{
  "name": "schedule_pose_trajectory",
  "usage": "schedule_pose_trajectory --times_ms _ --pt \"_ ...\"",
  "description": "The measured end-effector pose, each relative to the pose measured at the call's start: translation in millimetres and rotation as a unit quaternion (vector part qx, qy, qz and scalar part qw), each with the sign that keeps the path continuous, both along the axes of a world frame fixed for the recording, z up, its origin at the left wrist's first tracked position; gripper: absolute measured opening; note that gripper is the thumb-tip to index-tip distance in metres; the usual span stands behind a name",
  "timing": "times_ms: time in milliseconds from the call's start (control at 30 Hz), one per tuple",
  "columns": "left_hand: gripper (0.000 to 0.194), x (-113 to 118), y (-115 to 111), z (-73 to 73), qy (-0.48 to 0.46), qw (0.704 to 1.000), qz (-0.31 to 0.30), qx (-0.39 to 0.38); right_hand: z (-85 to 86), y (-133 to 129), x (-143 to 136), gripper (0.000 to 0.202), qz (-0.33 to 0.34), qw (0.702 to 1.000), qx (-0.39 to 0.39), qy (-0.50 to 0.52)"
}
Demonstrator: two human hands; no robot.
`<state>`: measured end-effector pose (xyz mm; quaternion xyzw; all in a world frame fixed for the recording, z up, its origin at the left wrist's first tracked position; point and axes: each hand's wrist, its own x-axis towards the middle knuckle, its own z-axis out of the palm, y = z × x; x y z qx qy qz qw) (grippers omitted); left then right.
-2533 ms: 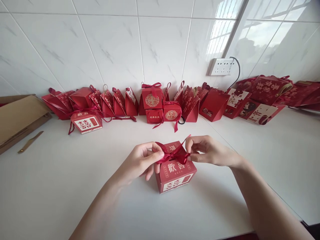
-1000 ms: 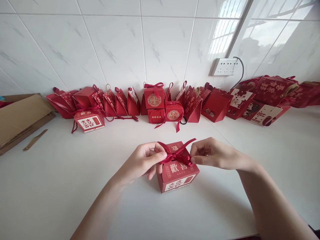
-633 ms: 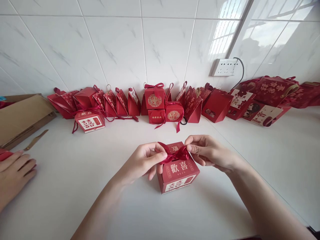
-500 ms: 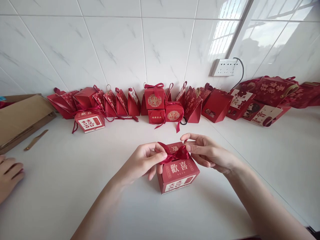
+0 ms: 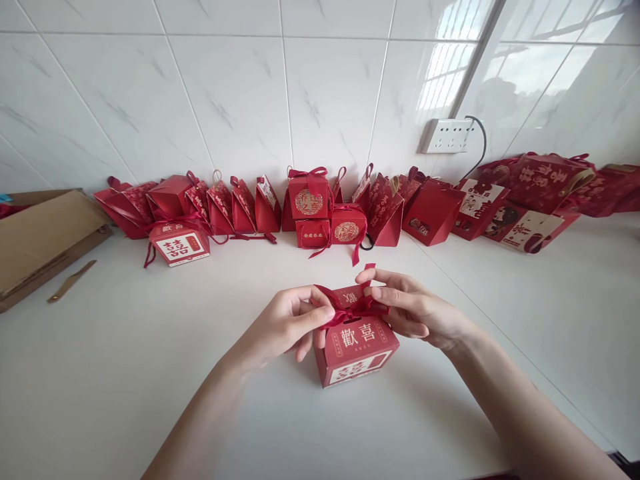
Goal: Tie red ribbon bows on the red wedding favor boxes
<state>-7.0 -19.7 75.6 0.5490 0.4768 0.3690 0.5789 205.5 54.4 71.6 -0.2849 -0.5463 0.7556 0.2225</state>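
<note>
A red gift box with gold and white characters stands on the white table in front of me. Across its top lies a dark red ribbon, gathered at the middle. My left hand pinches the ribbon's left loop between thumb and fingers, beside the box's left edge. On the other side, my right hand has thumb and index finger closed on the ribbon's right part, and a short end sticks up by the fingertips. The lower fingers of that hand curl next to the box's right side.
Along the tiled wall stands a row of red gift boxes; another ribboned box sits in front, at left. A cardboard box and a gold-coloured flat tool lie at far left. A power strip is on the wall.
My right hand has shifted slightly left along the ribbon, and its right loop looks flatter, with an end now pointing up. Another person's hand at the left edge has gone from view.
</note>
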Motion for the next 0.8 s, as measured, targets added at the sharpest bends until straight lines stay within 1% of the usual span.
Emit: schedule_pose_trajectory --times_ms 167,233,400,500,600,700,800 --pt "0.020 -0.6 -0.3 -1.0 0.003 1.000 0.002 -0.003 1.0 3.2 2.3 0.023 -0.024 0.999 -0.003 -0.026" --pt "0.020 -0.4 -0.1 -1.1 0.004 1.000 0.002 -0.003 1.4 3.7 2.2 0.022 -0.018 0.999 -0.014 -0.026" --pt "0.021 -0.7 -0.2 -0.6 0.001 1.000 0.000 -0.003 -0.6 3.7 0.8 0.027 0.009 0.999 -0.019 0.025" --pt "0.021 -0.9 -0.3 -0.3 0.003 1.000 0.002 -0.003 -1.1 3.8 1.0 0.023 0.013 1.000 -0.009 0.012" --pt "0.021 -0.8 -0.5 -0.4 0.005 1.000 0.002 -0.002 0.2 3.2 1.0 0.020 0.002 1.000 0.003 -0.001" --pt "0.021 -0.8 -1.0 -0.5 0.004 1.000 -0.001 -0.001 1.4 2.0 -0.2 0.026 -0.010 1.000 0.018 0.000" --pt "0.021 -1.0 -1.1 -0.2 0.006 1.000 -0.002 -0.002 1.4 1.2 -0.6 0.029 0.000 1.000 0.020 0.001"
